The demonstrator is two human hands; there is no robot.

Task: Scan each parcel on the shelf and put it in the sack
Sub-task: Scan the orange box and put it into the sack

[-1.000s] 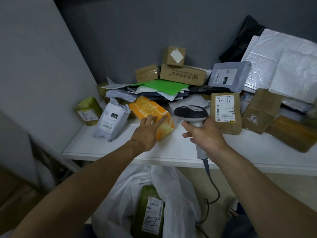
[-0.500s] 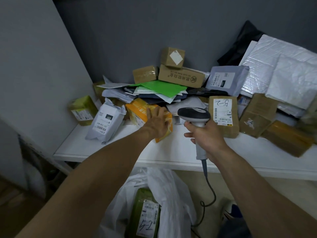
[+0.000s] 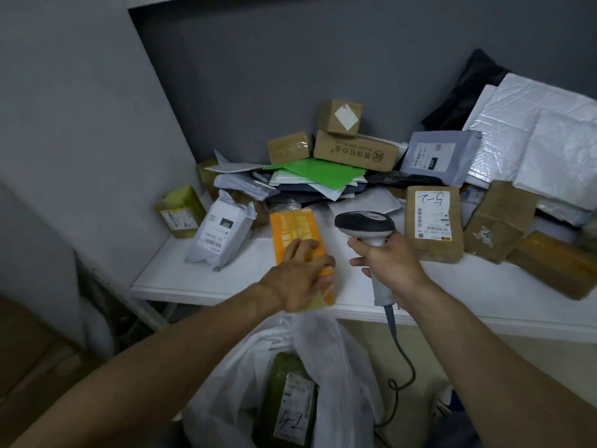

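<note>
Nearest to me, below the shelf edge, the white sack [image 3: 339,357] hangs open with one green parcel [image 3: 284,376] inside, its label facing up. The scanner's cable [image 3: 403,360] loops down just beside the sack on the right.

Above that I see my left hand [image 3: 300,279] on the orange parcel [image 3: 295,227]. The fingers are bent over its near half and grip it, though blur hides the thumb. The parcel lies flat on the white shelf [image 3: 193,279], lengthwise away from me, with its near end poking out over the front edge, right above the sack.

Just to the right, apart from the parcel, my right hand [image 3: 392,266] is wrapped round the handle of the scanner [image 3: 365,221], all fingers closed on it. The scanner stands upright with its dark head toward the back.

Further in, a white parcel [image 3: 219,236] leans left of the orange one, and an olive box [image 3: 181,211] sits against the left wall. A brown parcel [image 3: 433,227] with a handwritten label stands right of the scanner, then a tan box [image 3: 497,221] and an amber parcel [image 3: 555,263].

At the back a green sheet [image 3: 319,171] tops a heap of flat mail, with cardboard boxes [image 3: 355,150] stacked behind it. A grey bag [image 3: 439,155], white mailers [image 3: 533,140] and a black bag [image 3: 468,88] lean on the wall.
</note>
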